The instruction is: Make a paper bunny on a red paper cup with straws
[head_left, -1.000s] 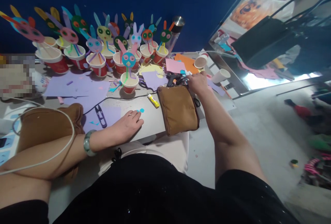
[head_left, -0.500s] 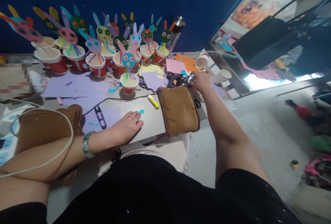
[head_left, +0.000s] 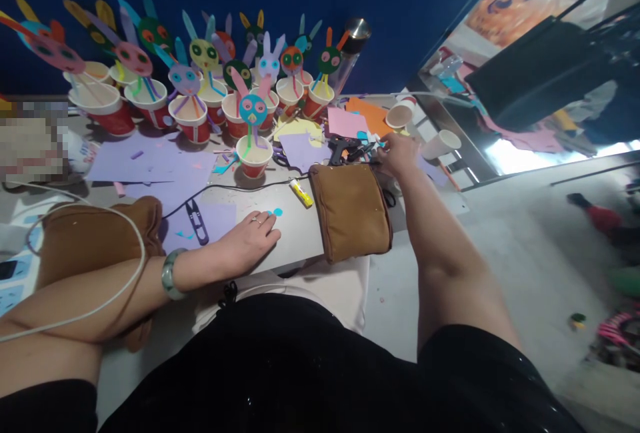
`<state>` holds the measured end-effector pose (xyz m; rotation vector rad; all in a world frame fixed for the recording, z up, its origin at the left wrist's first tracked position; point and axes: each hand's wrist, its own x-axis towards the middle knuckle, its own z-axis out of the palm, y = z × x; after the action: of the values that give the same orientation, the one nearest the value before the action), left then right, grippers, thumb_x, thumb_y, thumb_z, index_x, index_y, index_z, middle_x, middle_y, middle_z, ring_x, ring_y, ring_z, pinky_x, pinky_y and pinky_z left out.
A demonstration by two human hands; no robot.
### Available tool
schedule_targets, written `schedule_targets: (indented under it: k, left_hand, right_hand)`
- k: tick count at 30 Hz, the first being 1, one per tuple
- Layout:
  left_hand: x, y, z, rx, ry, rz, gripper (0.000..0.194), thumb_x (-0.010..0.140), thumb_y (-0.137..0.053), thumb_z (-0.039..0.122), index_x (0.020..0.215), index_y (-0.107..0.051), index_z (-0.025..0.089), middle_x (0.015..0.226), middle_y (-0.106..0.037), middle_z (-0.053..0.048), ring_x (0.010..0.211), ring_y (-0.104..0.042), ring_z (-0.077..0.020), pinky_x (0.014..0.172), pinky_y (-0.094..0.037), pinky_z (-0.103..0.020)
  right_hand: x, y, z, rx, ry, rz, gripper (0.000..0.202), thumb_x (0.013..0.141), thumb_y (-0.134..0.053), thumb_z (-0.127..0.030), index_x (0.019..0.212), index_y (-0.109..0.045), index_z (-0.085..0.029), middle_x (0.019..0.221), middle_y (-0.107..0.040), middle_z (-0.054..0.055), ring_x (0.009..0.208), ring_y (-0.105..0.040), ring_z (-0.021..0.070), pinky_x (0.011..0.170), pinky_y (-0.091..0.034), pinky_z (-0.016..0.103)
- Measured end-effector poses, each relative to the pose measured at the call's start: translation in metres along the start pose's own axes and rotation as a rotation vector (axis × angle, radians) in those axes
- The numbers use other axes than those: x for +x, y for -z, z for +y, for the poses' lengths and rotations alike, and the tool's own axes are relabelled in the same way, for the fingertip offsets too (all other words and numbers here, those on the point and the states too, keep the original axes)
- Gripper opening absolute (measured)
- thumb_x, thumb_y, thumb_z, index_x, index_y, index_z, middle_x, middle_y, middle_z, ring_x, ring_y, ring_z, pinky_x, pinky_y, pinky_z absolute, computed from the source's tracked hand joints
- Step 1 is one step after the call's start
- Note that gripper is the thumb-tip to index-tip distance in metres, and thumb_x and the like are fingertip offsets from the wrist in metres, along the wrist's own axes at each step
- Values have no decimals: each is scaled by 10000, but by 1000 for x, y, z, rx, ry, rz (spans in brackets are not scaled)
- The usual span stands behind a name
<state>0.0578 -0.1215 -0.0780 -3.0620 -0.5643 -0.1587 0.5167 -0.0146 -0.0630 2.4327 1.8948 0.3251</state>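
Observation:
My left hand lies on the table with its fingers loosely stretched, the fingertips at two small blue paper circles. At the far right my right hand reaches down with curled fingers beside a black glue gun and a small heap of dark tools. Bits of white and blue show at its fingertips; what the fingers hold, if anything, cannot be made out. Between the hands are a yellow glue stick and a brown cushion. Black thread snips lie left of my left hand.
Several red-and-white paper cups with paper rabbit figures stand along the blue wall, one cup nearer me. Purple paper, pink paper and orange paper lie about. A black cable crosses the table. A white cord hangs over my left arm.
The view has shifted slightly, so most things sit a little further right. My right hand stays beside the glue gun with its fingers curled. My left hand keeps its place by the blue circles.

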Motion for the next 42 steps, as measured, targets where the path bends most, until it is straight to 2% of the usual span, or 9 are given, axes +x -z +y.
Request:
schedule_targets:
  k: [3, 6, 14, 16, 21, 27, 30, 35, 42]
  left_hand:
    - [0, 1, 0, -3, 1, -6, 158, 891, -526, 55, 966, -657, 105, 1190, -680, -220, 1072, -640, -315, 973, -499, -458]
    - [0, 1, 0, -5, -1, -9, 167, 879, -528, 45, 973, -654, 101, 1194, -675, -228, 1075, -634, -315, 975, -497, -465]
    - [1, 2, -1, -13, 0, -22, 179, 883, -514, 41, 972, -659, 97, 1195, -674, -233, 1079, -634, -320, 975, -499, -472]
    - [1, 3, -1, -27, 4, -32, 180, 890, -511, 44, 976, -661, 97, 1183, -676, -229, 1072, -635, -317, 969, -503, -470]
    - [1, 1, -1, -67, 19, -39, 198, 890, -507, 25, 1000, -659, 87, 1213, -664, -246, 1113, -623, -311, 989, -498, -476]
    - [1, 0, -2, -58, 8, -26, 179, 891, -518, 32, 985, -660, 88, 1209, -668, -244, 1107, -632, -316, 978, -514, -474]
    - [1, 0, -2, -52, 4, -26, 176, 904, -513, 42, 986, -662, 88, 1214, -669, -241, 1112, -633, -315, 979, -519, -475]
    - [1, -1, -2, -101, 14, -19, 166, 900, -517, 32, 963, -658, 94, 1206, -666, -242, 1119, -625, -301, 986, -520, -480]
    - [1, 2, -3, -95, -3, -12, 170, 900, -513, 34, 957, -658, 102, 1185, -672, -235, 1102, -630, -300, 964, -529, -469]
  right_hand:
    - [-2, 9, -10, -2, 207, -32, 361, 870, -535, -198, 1200, -682, -200, 1102, -735, 132, 1052, -617, 299, 901, -347, 415]
    - [-1, 13, -18, -108, 337, -72, 326, 878, -525, -186, 1149, -705, -187, 1081, -726, 164, 1031, -595, 310, 861, -311, 408]
    - [0, 15, -21, -219, 454, -62, 270, 884, -498, -191, 1089, -670, -163, 979, -741, 154, 919, -588, 280, 823, -288, 383]
    - [-2, 15, -17, -181, 419, -31, 283, 884, -502, -214, 1109, -666, -166, 1007, -745, 159, 940, -604, 292, 854, -310, 397]
    - [-6, 14, -2, 87, 162, 166, 328, 885, -490, -248, 1175, -630, -182, 996, -751, 126, 939, -647, 294, 934, -357, 446]
    - [-15, 17, 13, 192, -56, 343, 347, 864, -472, -278, 1170, -599, -171, 1046, -745, 126, 955, -649, 297, 906, -393, 420]
    - [-19, 17, 16, 95, -27, 276, 329, 879, -468, -249, 1155, -623, -159, 1041, -735, 148, 969, -636, 310, 903, -356, 426]
    - [-19, 15, 9, -142, 166, 102, 339, 897, -450, -167, 1169, -651, -142, 1019, -716, 182, 979, -601, 330, 924, -297, 461]
    - [-9, 17, -4, -339, 380, 16, 380, 932, -406, -137, 1204, -666, -187, 1033, -708, 144, 963, -526, 277, 982, -284, 469]
